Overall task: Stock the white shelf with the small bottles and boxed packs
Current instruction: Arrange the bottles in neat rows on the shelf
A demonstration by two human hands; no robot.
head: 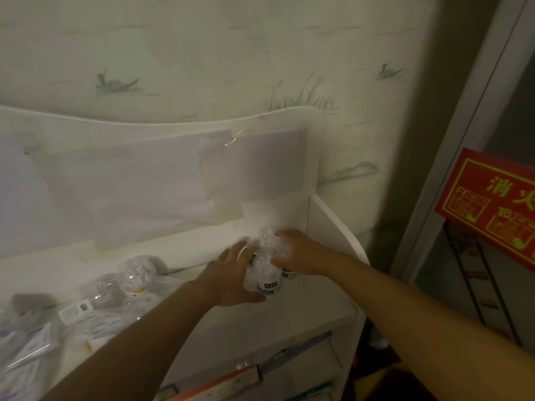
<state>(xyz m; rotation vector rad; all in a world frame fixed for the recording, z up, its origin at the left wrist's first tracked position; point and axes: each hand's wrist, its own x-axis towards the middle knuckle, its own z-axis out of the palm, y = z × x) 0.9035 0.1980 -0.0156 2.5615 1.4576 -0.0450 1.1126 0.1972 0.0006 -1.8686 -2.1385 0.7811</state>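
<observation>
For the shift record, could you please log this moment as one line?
step: placing wrapped bottles on white shelf | left hand: holding | right hand: holding | spot: right end

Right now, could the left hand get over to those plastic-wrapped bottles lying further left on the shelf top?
Probably yes. The left hand is busy gripping the wrapped bottle pack together with the right hand, but the lying bottles sit just to its left, with bare shelf top between and nothing blocking. It would have to let go first.
</observation>
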